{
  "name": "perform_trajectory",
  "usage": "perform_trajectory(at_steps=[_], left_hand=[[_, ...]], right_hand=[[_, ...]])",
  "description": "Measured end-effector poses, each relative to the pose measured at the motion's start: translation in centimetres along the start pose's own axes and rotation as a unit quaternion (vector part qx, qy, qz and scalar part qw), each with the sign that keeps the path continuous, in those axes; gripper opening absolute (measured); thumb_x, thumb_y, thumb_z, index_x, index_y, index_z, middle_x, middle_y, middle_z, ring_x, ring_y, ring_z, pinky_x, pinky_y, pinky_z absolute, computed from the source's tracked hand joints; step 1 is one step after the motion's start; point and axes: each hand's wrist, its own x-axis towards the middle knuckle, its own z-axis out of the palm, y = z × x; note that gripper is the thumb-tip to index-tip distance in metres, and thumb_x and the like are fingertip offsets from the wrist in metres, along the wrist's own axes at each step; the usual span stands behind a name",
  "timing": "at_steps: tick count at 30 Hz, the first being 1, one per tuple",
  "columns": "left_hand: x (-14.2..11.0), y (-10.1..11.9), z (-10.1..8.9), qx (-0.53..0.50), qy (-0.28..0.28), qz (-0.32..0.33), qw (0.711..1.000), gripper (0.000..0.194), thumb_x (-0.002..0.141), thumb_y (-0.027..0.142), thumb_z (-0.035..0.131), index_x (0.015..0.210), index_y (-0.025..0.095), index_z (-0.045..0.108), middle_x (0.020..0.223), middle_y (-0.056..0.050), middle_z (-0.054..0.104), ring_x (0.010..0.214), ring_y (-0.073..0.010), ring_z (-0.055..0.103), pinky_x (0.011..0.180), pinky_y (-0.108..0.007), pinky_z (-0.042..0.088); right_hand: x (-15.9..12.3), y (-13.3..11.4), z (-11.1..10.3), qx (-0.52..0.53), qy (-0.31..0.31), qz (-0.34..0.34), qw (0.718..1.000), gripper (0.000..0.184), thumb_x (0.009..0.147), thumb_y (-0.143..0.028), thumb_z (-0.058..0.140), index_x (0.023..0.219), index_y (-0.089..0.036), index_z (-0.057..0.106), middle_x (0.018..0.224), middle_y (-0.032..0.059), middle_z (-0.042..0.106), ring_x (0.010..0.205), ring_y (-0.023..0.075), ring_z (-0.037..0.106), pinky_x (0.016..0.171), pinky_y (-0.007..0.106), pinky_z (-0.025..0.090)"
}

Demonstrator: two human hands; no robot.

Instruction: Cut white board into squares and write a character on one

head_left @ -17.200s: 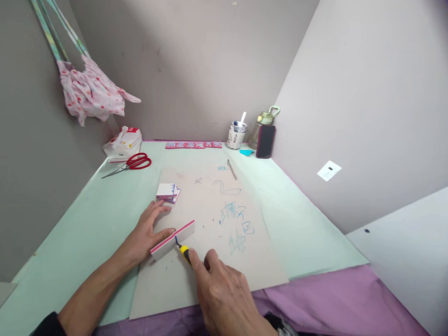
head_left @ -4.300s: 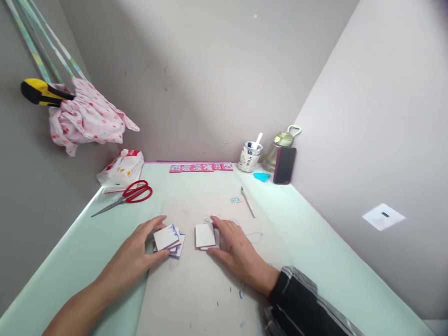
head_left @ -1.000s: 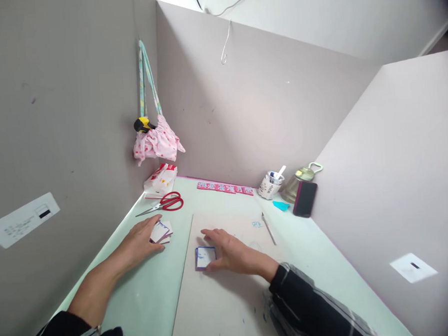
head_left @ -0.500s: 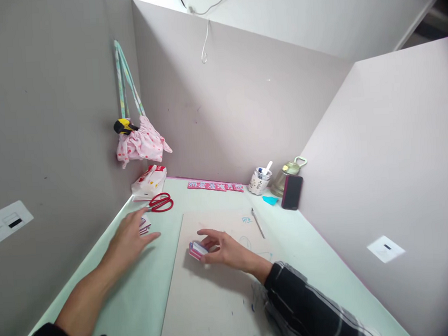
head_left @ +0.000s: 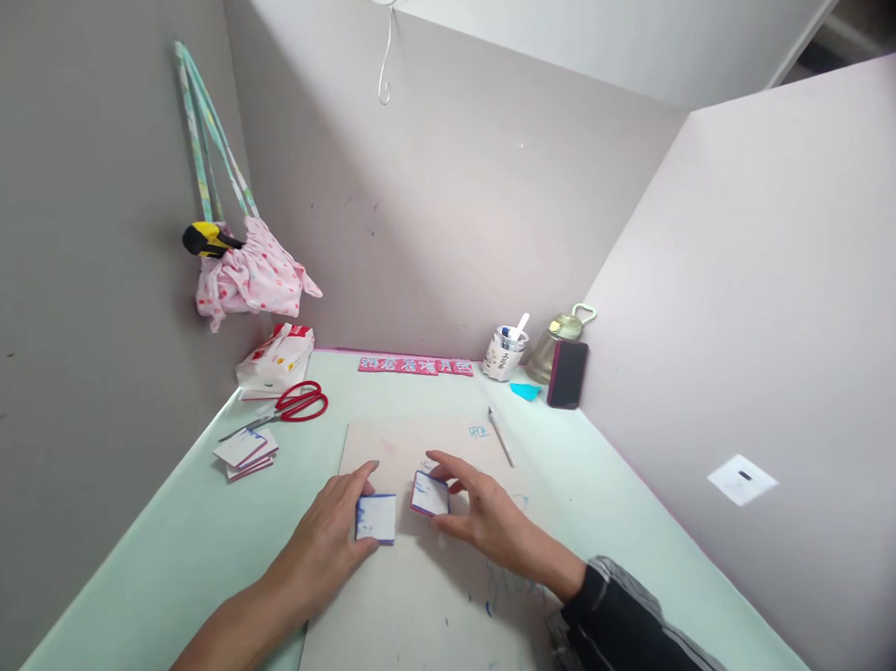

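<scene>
My left hand [head_left: 334, 530] grips a white square card [head_left: 377, 519] by its edges, thumb below and fingers above. Blue ink smears run down the card's left side. Just to the right, my right hand [head_left: 481, 509] pinches a second white square card [head_left: 430, 494], tilted, with blue and reddish edges; whether it is one thick piece or several is hard to tell. A small gap separates the two cards. Both hands are over the pale board [head_left: 403, 618], which carries blue pen marks. A loose pile of similar square cards [head_left: 248, 452] lies on the left of the table.
Red-handled scissors [head_left: 301, 401] touch the pile's far side, near a tissue pack [head_left: 278, 356]. A pen-like metal tool [head_left: 500, 438] lies on the board. Along the back are a pink lettered strip [head_left: 416, 365], a jar [head_left: 505, 354], a blue scrap [head_left: 526, 391] and a phone [head_left: 568, 374].
My left hand has come from the pile at the left to the board and now holds a square card. My right hand still holds its card, now tilted more upright. The view has shifted slightly.
</scene>
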Motion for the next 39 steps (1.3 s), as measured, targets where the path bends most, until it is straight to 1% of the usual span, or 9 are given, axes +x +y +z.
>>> perform_trajectory(at_steps=[6,11,16,21,24,27,33,36,39], left_hand=[[-0.1,0.8,-0.4,0.001,0.027,0.002,1.000,0.076,0.080,0.021,0.060,0.148,0.033,0.030,0.126,-0.005,0.058,0.124,-0.0268,0.052,0.108,-0.042,0.040],[0.1,1.1,-0.5,-0.017,0.041,-0.067,0.997,0.072,0.084,0.031,0.061,0.148,0.034,0.028,0.131,-0.004,0.056,0.126,-0.0257,0.055,0.106,-0.040,0.042],[0.3,1.3,-0.2,-0.020,0.020,-0.062,0.998,0.069,0.083,0.028,0.058,0.146,0.031,0.031,0.129,-0.004,0.057,0.124,-0.0239,0.056,0.108,-0.042,0.042],[0.0,1.8,0.6,0.027,0.012,-0.019,0.999,0.068,0.077,0.021,0.059,0.143,0.023,0.041,0.122,-0.009,0.062,0.124,-0.0294,0.054,0.112,-0.054,0.037],[-0.2,1.7,1.5,0.048,-0.009,0.032,0.998,0.067,0.074,0.017,0.060,0.139,0.021,0.047,0.123,-0.011,0.063,0.126,-0.0326,0.053,0.114,-0.060,0.033],[-0.3,1.3,2.1,0.063,0.009,0.061,0.996,0.063,0.074,0.017,0.062,0.135,0.021,0.051,0.130,-0.014,0.061,0.128,-0.0348,0.052,0.111,-0.059,0.039],[-0.3,0.7,2.2,0.048,0.049,0.105,0.992,0.064,0.071,0.013,0.061,0.133,0.026,0.052,0.138,-0.009,0.058,0.132,-0.0336,0.050,0.110,-0.052,0.044],[-0.5,-0.4,2.6,0.043,0.073,0.108,0.991,0.063,0.071,0.012,0.060,0.133,0.023,0.052,0.134,-0.013,0.061,0.129,-0.0353,0.054,0.105,-0.053,0.049],[-0.7,-2.0,3.2,0.063,0.093,0.124,0.986,0.066,0.074,0.015,0.062,0.138,0.022,0.049,0.135,-0.015,0.061,0.130,-0.0364,0.054,0.104,-0.055,0.050]], right_hand=[[-1.7,1.5,-0.5,-0.066,-0.013,-0.017,0.998,0.093,0.074,-0.013,0.079,0.152,-0.029,0.030,0.135,0.0097,0.053,0.125,0.0256,0.050,0.108,0.045,0.040],[-1.9,2.8,-0.2,-0.085,-0.012,-0.058,0.995,0.087,0.074,-0.009,0.077,0.149,-0.025,0.036,0.131,0.0093,0.058,0.123,0.0262,0.050,0.108,0.045,0.039],[-1.9,3.3,-0.2,-0.063,0.023,-0.061,0.996,0.076,0.078,-0.010,0.070,0.146,-0.027,0.042,0.126,0.0090,0.060,0.117,0.0268,0.054,0.105,0.047,0.040],[0.9,2.8,-1.8,0.012,0.088,0.012,0.996,0.060,0.080,-0.021,0.071,0.136,-0.026,0.051,0.114,0.0067,0.066,0.110,0.0259,0.060,0.100,0.047,0.042],[3.9,0.4,-1.5,0.020,0.069,-0.014,0.997,0.060,0.078,-0.026,0.075,0.134,-0.023,0.054,0.111,0.0056,0.068,0.107,0.0239,0.061,0.099,0.043,0.043],[7.4,-3.6,1.0,0.017,0.038,-0.072,0.997,0.067,0.074,-0.023,0.080,0.135,-0.024,0.053,0.114,0.0034,0.068,0.109,0.0216,0.060,0.100,0.038,0.043],[15.3,-10.6,9.6,-0.056,0.019,-0.222,0.973,0.069,0.079,-0.036,0.078,0.139,-0.020,0.048,0.121,0.0064,0.067,0.110,0.0232,0.060,0.097,0.036,0.046],[18.8,-11.1,12.8,-0.135,-0.042,-0.228,0.963,0.071,0.073,-0.040,0.083,0.133,-0.019,0.053,0.120,0.0057,0.069,0.107,0.0266,0.063,0.090,0.037,0.050],[20.0,-9.6,13.4,-0.144,-0.090,-0.192,0.967,0.066,0.065,-0.043,0.088,0.121,-0.019,0.063,0.113,0.0069,0.072,0.101,0.0293,0.067,0.082,0.038,0.054]])
